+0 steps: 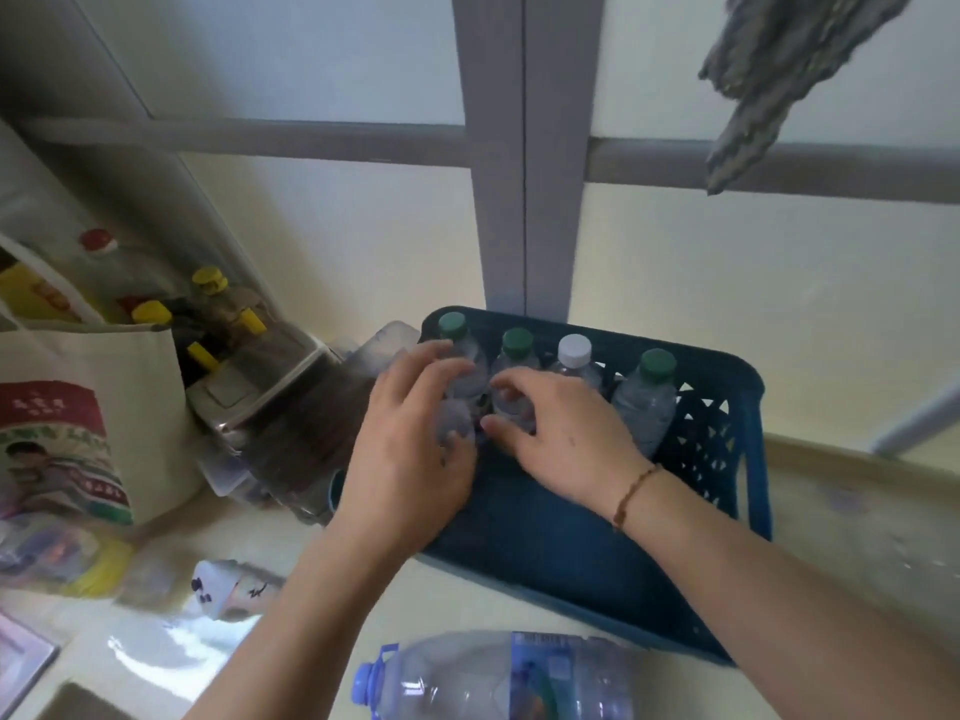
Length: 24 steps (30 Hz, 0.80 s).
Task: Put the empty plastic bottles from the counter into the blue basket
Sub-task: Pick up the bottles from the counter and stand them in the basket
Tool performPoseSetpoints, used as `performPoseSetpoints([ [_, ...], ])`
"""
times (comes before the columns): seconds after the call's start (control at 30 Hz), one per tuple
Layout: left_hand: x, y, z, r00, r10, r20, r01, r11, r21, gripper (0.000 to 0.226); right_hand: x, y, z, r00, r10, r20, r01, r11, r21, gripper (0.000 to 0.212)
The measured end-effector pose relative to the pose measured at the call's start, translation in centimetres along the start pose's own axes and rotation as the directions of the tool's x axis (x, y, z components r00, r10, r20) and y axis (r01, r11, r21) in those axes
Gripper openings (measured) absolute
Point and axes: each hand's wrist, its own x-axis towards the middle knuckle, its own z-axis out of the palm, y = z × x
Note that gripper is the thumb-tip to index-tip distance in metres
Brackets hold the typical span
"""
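Observation:
The blue basket [719, 449] stands on the counter against the wall. Along its far side stand several clear plastic bottles: a green-capped one [452, 325] at the far left, a second green-capped one [518, 345], a white-capped one [574, 351] and a third green-capped one [655, 392]. My left hand [410, 459] reaches into the left end of the basket, fingers curled around a small clear bottle [456, 426] that is mostly hidden. My right hand [561, 433] grips the body of the second green-capped bottle. A large clear bottle with a blue cap [498, 678] lies on its side on the counter in front.
A printed tote bag [78, 407] stands at the left, with yellow-capped condiment bottles [208, 283] behind it. Stacked clear containers [270, 402] sit between the bag and the basket. A grey cloth [779, 70] hangs at the upper right. Small packets [223, 589] lie on the counter.

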Motion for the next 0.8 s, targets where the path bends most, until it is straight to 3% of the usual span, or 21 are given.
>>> performPoseSetpoints([
  [0.03, -1.4, 1.9, 0.1, 0.993, 0.065, -0.102, -0.075, 0.993, -0.087, 0.039, -2.3, 0.6, -1.3, 0.999, -0.031, -0.009, 0.032, 0.999, 0.043, 0.038],
  [0.13, -5.2, 8.1, 2.8, 0.924, 0.308, -0.224, -0.368, 0.877, -0.309, 0.027, -10.5, 2.4, -4.6, 0.994, -0.068, -0.084, 0.079, 0.989, 0.127, 0.027],
  [0.27, -7.8, 15.7, 9.7, 0.875, 0.436, -0.21, -0.479, 0.717, -0.506, 0.021, -20.2, 6.6, -8.2, 0.95, 0.005, -0.313, 0.014, 0.998, 0.056, 0.024],
  [0.37, -9.3, 22.5, 14.6, 0.826, 0.562, -0.055, -0.472, 0.634, -0.613, 0.013, -27.5, 10.9, -11.3, 0.864, 0.191, -0.466, -0.165, 0.981, 0.097, 0.03],
  [0.43, -10.3, 26.6, 17.7, 0.778, 0.625, 0.069, -0.45, 0.629, -0.634, 0.012, -32.5, 13.5, -13.0, 0.797, 0.322, -0.51, -0.3, 0.945, 0.128, 0.03],
  [0.6, -13.4, 34.1, 25.3, 0.625, 0.715, 0.313, -0.431, 0.651, -0.625, 0.014, -43.4, 19.6, -15.3, 0.598, 0.651, -0.467, -0.611, 0.747, 0.26, 0.032],
  [0.73, -15.9, 37.8, 30.3, 0.484, 0.743, 0.462, -0.476, 0.666, -0.574, 0.022, -50.2, 23.9, -15.6, 0.441, 0.794, -0.419, -0.74, 0.586, 0.331, 0.044],
  [0.8, -16.7, 39.4, 32.2, 0.426, 0.743, 0.517, -0.52, 0.668, -0.532, 0.027, -52.5, 25.9, -15.4, 0.341, 0.843, -0.416, -0.781, 0.5, 0.374, 0.04],
])
